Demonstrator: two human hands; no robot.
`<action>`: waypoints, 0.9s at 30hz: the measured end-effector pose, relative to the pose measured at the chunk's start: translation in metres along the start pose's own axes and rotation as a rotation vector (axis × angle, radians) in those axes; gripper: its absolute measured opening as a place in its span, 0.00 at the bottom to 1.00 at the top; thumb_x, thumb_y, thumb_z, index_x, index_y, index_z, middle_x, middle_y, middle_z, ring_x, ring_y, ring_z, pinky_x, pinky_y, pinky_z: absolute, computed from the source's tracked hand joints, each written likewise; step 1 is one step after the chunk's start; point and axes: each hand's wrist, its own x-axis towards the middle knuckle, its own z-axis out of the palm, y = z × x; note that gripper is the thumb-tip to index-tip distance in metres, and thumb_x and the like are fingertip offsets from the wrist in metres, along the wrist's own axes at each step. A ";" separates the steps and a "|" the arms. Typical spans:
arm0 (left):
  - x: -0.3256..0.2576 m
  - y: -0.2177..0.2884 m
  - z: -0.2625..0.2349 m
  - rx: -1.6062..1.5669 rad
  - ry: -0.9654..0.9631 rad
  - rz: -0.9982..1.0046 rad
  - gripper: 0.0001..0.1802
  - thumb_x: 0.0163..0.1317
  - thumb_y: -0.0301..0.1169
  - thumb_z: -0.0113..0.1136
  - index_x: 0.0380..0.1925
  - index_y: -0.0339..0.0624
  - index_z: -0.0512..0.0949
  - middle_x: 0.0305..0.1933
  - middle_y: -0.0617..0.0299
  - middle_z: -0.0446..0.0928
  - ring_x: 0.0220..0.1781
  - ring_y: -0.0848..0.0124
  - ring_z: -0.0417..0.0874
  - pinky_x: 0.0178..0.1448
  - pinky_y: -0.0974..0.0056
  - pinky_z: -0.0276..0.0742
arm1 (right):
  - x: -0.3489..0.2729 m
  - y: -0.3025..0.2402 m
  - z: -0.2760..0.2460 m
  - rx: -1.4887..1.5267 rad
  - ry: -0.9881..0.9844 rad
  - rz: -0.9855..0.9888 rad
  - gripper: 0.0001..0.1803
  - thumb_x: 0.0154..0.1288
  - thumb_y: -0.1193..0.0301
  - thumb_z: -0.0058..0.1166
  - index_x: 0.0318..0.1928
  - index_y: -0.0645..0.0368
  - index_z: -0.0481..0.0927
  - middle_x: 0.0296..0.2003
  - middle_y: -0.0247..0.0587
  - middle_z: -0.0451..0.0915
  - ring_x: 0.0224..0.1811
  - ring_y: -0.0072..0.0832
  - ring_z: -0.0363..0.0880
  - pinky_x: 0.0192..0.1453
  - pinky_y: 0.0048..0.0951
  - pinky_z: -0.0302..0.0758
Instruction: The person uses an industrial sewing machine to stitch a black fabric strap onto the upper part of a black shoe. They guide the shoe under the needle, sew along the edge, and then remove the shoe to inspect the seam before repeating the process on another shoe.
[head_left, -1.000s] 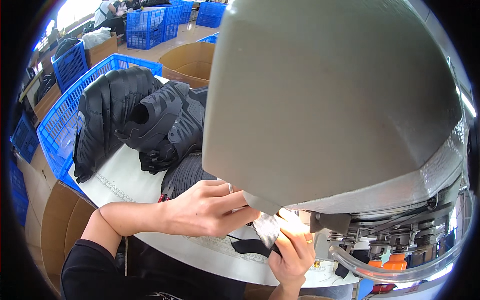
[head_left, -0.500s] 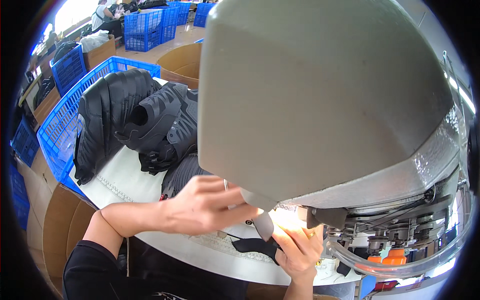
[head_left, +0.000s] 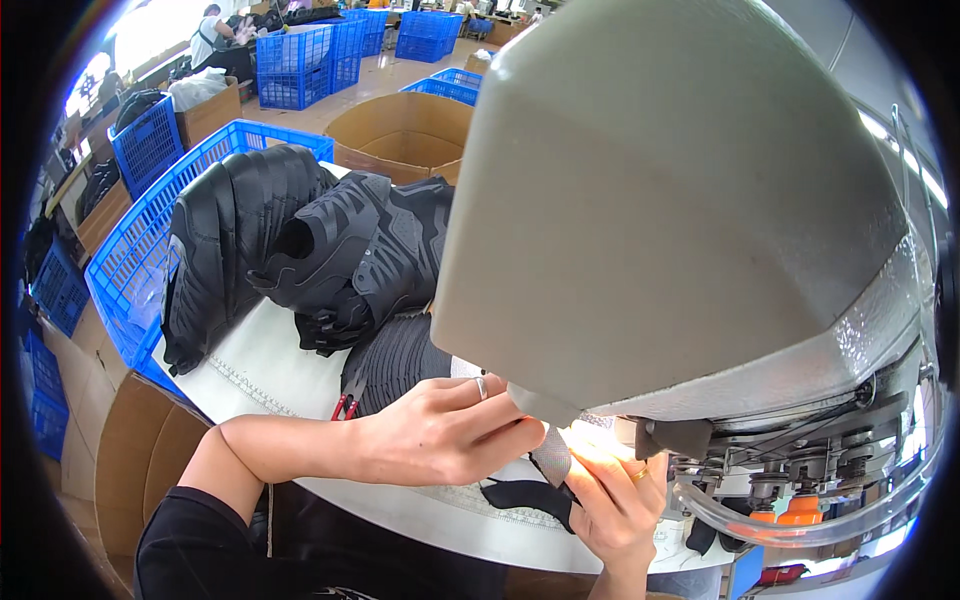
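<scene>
Under the head of a large beige sewing machine (head_left: 660, 200), both my hands work close together at a lit spot. My left hand (head_left: 455, 432), with a ring on one finger, has its fingers bent and pressed at the upper edge of a small grey mesh fabric piece (head_left: 550, 455). My right hand (head_left: 615, 500) pinches the same piece from the other side, its fingers in bright lamp light. The machine head hides the needle area and some left fingertips. A curved black strip (head_left: 528, 497) lies on the white table (head_left: 255, 350) below the piece.
Black shoe uppers (head_left: 355, 245) are heaped at the left, beside a blue crate (head_left: 130, 270). Stacked dark pieces (head_left: 395, 365) and red-handled snips (head_left: 345, 407) lie near my left forearm. Cardboard boxes (head_left: 400, 130) stand around the table. A clear curved guard (head_left: 780, 535) is at the right.
The view has shifted, so the table and machine sit further right and lower. My left fingers have turned and now press closer on the grey piece. The right hand keeps its hold.
</scene>
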 end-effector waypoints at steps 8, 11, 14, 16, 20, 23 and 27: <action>-0.004 0.002 0.003 0.010 0.004 -0.023 0.15 0.42 0.25 0.67 0.34 0.39 0.77 0.42 0.57 0.74 0.33 0.73 0.79 0.31 0.68 0.81 | -0.002 0.002 0.003 0.003 0.003 0.009 0.11 0.39 0.79 0.59 0.29 0.55 0.84 0.31 0.30 0.83 0.26 0.28 0.76 0.35 0.34 0.60; -0.002 0.001 0.005 0.021 0.018 -0.011 0.15 0.42 0.25 0.67 0.33 0.39 0.77 0.42 0.57 0.74 0.32 0.73 0.79 0.31 0.69 0.81 | 0.000 0.000 0.002 -0.004 -0.006 0.012 0.10 0.40 0.79 0.59 0.29 0.56 0.83 0.32 0.30 0.83 0.28 0.28 0.77 0.35 0.34 0.60; -0.002 0.002 0.004 0.035 0.019 -0.003 0.14 0.43 0.25 0.67 0.32 0.39 0.77 0.42 0.57 0.74 0.32 0.73 0.79 0.30 0.69 0.80 | 0.001 -0.004 -0.001 -0.008 -0.028 0.038 0.10 0.41 0.79 0.59 0.29 0.56 0.84 0.32 0.31 0.84 0.30 0.29 0.78 0.37 0.36 0.62; -0.003 0.001 0.005 0.036 0.023 0.000 0.13 0.44 0.25 0.67 0.32 0.39 0.77 0.42 0.57 0.74 0.33 0.73 0.79 0.31 0.69 0.80 | 0.003 -0.006 0.000 -0.003 -0.023 0.043 0.10 0.41 0.80 0.59 0.29 0.56 0.84 0.32 0.32 0.84 0.31 0.29 0.79 0.39 0.37 0.65; -0.003 -0.004 0.007 0.001 0.040 0.009 0.14 0.44 0.25 0.67 0.35 0.38 0.79 0.42 0.57 0.74 0.32 0.73 0.79 0.32 0.68 0.80 | 0.002 -0.006 0.006 0.007 -0.002 0.040 0.11 0.43 0.80 0.60 0.30 0.56 0.85 0.33 0.32 0.83 0.32 0.30 0.80 0.47 0.40 0.71; -0.007 -0.004 0.009 0.001 0.048 0.005 0.17 0.44 0.25 0.67 0.37 0.38 0.81 0.42 0.57 0.75 0.31 0.73 0.78 0.32 0.68 0.80 | 0.000 -0.009 0.005 -0.023 -0.018 0.046 0.11 0.41 0.80 0.61 0.30 0.56 0.84 0.34 0.31 0.83 0.33 0.31 0.80 0.44 0.41 0.70; -0.009 -0.007 0.009 -0.022 0.019 0.013 0.17 0.43 0.25 0.67 0.38 0.38 0.82 0.43 0.57 0.75 0.30 0.73 0.76 0.32 0.69 0.78 | -0.003 -0.012 0.009 -0.016 0.001 0.071 0.12 0.41 0.80 0.61 0.30 0.56 0.84 0.35 0.33 0.83 0.33 0.32 0.80 0.43 0.42 0.69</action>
